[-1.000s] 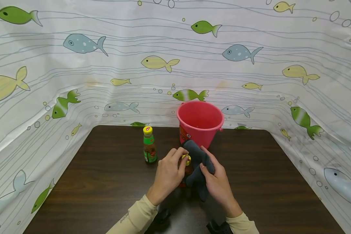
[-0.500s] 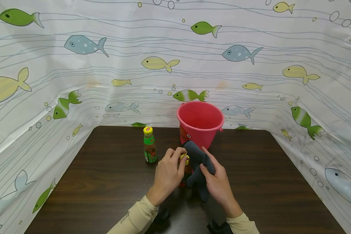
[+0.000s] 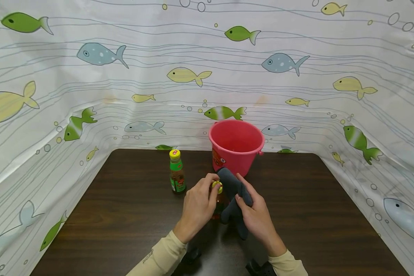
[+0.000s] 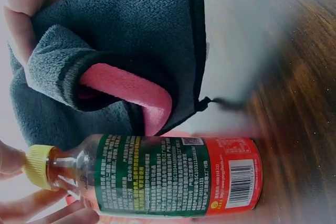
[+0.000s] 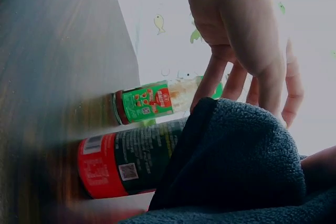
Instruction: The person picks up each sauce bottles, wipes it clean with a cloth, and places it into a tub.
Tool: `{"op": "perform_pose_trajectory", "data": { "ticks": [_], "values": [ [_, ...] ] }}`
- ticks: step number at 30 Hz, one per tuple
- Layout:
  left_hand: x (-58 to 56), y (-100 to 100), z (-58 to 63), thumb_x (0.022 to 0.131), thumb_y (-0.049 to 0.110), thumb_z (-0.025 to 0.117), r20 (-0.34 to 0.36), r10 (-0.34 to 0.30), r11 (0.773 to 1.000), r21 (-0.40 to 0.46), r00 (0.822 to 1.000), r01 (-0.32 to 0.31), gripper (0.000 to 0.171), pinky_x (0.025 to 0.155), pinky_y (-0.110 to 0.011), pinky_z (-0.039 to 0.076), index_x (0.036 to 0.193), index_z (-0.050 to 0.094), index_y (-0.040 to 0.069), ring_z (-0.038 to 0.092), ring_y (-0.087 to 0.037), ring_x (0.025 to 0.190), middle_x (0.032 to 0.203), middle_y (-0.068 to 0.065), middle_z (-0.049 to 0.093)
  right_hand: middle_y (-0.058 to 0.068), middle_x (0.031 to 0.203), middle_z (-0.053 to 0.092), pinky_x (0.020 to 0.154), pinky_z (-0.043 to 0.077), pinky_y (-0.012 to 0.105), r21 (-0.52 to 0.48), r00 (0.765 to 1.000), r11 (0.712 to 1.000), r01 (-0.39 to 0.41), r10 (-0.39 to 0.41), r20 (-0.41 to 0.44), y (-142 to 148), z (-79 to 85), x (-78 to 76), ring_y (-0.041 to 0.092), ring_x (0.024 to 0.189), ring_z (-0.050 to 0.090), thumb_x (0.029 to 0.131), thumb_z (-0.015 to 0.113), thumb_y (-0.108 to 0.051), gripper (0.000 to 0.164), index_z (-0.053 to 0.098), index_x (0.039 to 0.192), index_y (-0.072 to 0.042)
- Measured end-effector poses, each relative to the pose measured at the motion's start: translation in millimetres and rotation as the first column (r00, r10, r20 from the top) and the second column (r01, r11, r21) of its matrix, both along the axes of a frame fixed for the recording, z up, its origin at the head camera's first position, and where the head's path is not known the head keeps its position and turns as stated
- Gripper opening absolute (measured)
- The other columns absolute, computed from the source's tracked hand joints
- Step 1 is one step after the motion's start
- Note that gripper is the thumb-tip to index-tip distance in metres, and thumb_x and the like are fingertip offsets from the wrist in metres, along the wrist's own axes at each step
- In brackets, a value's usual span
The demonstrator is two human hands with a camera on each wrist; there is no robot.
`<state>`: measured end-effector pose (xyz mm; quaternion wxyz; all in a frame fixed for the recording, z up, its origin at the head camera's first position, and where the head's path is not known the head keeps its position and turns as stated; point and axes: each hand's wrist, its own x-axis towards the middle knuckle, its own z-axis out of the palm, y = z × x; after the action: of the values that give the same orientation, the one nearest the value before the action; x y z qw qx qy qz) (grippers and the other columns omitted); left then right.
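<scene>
Fingers of my left hand (image 3: 199, 203) pinch the yellow cap (image 4: 39, 166) of a bottle (image 4: 157, 177) with a green and red label. The bottle is upright, its base close on the table; in the head view the hand covers part of it. My right hand (image 3: 260, 216) grips a dark grey cloth (image 3: 232, 186), bunched and folded, right beside the bottle. In the left wrist view the cloth's black edging and small hanging loop show, and a pink patch (image 4: 128, 87) appears within its fold. From the right wrist, the cloth (image 5: 241, 156) overlaps the bottle's upper part.
A second bottle (image 3: 177, 176) with a yellow cap and green label stands on the dark wooden table (image 3: 124, 214), left of the hands. Behind the cloth is a pink bucket (image 3: 236, 149). A fish-print sheet (image 3: 193, 46) surrounds the table's back and sides.
The held bottle's cap has shifted slightly left with the left fingertips. The cloth has dropped a little, and a gap between it and the cap has widened. Both hands keep their holds.
</scene>
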<state>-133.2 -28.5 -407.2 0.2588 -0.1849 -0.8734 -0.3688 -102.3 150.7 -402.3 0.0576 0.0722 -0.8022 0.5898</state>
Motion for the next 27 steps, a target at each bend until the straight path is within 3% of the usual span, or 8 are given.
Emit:
{"op": "perform_pose_trajectory", "data": {
  "ticks": [6, 18, 27],
  "values": [
    [1.4, 1.2, -0.5, 0.103, 0.018, 0.070, -0.023, 0.001, 1.000, 0.009, 1.000, -0.001, 0.020, 0.059, -0.024, 0.054, 0.123, 0.069, 0.018, 0.066, -0.016, 0.068, 0.101, -0.006, 0.073, 0.004, 0.169, 0.043, 0.122, 0.040, 0.059, 0.018, 1.000, 1.000, -0.026, 0.026, -0.008, -4.7, -3.6, 1.8, 0.032, 0.157, 0.041, 0.107, 0.058, -0.005, 0.062, 0.042, 0.163, -0.027],
    [-0.1, 1.8, -0.9, 0.103, 0.015, 0.069, -0.076, 0.011, 1.000, -0.004, 0.997, -0.011, 0.014, 0.056, -0.024, 0.052, 0.116, 0.070, 0.016, 0.065, -0.017, 0.066, 0.093, -0.006, 0.069, 0.007, 0.167, 0.046, 0.114, 0.051, 0.052, 0.044, 0.996, 0.997, -0.063, 0.066, -0.059, -16.9, -10.9, 1.5, 0.034, 0.149, 0.052, 0.105, 0.062, -0.005, 0.064, 0.045, 0.161, -0.030],
    [-0.2, 2.3, 0.3, 0.102, 0.013, 0.069, -0.055, -0.002, 1.000, 0.014, 0.998, 0.002, 0.014, 0.054, -0.020, 0.047, 0.116, 0.071, 0.015, 0.059, -0.015, 0.065, 0.091, -0.006, 0.068, 0.011, 0.170, 0.040, 0.122, 0.038, 0.063, 0.150, 0.992, 0.984, -0.093, 0.105, -0.072, -25.3, -19.9, -4.4, 0.037, 0.155, 0.043, 0.106, 0.060, -0.004, 0.070, 0.032, 0.168, -0.021]
  ]
}}
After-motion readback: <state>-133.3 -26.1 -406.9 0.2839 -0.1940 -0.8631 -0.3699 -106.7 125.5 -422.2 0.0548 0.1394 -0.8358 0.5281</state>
